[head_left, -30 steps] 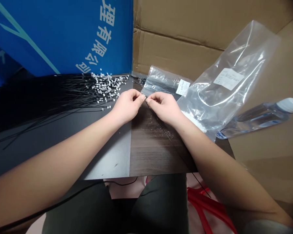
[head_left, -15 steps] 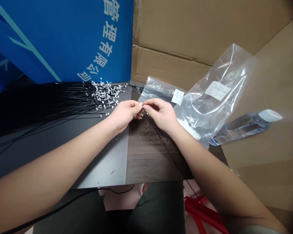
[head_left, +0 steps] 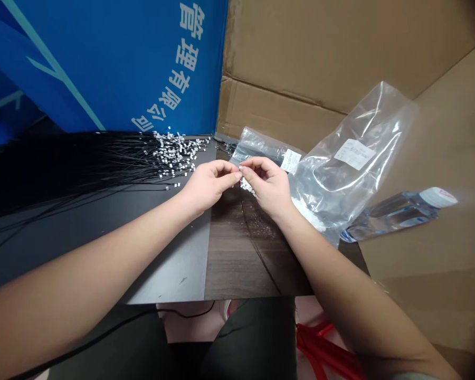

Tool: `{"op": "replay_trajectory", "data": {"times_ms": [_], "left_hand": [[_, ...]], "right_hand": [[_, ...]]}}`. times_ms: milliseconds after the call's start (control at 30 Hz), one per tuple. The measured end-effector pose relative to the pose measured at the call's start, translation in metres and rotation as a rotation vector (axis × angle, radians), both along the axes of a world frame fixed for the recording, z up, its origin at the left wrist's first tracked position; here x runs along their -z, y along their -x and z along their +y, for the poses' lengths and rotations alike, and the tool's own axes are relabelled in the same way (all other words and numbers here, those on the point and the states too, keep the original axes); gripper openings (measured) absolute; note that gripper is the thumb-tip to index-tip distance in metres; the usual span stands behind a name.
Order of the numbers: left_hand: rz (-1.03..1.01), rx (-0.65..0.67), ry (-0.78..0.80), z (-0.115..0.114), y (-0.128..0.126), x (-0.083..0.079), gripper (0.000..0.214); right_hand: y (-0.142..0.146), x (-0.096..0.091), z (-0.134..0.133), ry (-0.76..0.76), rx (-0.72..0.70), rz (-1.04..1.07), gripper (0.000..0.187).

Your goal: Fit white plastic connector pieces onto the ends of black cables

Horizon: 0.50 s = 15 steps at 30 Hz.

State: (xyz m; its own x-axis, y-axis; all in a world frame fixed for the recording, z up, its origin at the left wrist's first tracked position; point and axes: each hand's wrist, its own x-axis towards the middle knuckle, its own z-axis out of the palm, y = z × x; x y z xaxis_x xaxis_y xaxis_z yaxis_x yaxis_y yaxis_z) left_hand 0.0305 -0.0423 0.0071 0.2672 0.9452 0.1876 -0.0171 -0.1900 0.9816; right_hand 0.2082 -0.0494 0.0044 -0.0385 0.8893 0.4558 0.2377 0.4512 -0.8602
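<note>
Pc (head_left: 240,169) btwn 2 hands (head_left: 269,189) mostly hidden, too small for ID; print on 2 labels (head_left: 355,153) illegible

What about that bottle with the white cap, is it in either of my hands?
No, the bottle is beside the large clear bag, apart from both the left hand and the right hand.

left hand (head_left: 209,184) and right hand (head_left: 269,186) pinch 1 tiny white piece (head_left: 240,168) (a black wire (head_left: 268,270) below).
</note>
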Motion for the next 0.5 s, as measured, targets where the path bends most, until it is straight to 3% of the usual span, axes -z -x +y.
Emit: {"op": "replay_trajectory", "data": {"times_ms": [267,500], "left_hand": [[0.193,-0.035,-0.109,0.001,0.004,-0.005,0.020],[0.277,-0.044,-0.129,0.000,0.005,-0.008,0.022]], "right_hand": [[-0.006,-0.009,0.000,0.115,-0.016,-0.047,0.028],[-0.009,-0.011,0.000,0.155,-0.043,-0.091,0.021]]}}
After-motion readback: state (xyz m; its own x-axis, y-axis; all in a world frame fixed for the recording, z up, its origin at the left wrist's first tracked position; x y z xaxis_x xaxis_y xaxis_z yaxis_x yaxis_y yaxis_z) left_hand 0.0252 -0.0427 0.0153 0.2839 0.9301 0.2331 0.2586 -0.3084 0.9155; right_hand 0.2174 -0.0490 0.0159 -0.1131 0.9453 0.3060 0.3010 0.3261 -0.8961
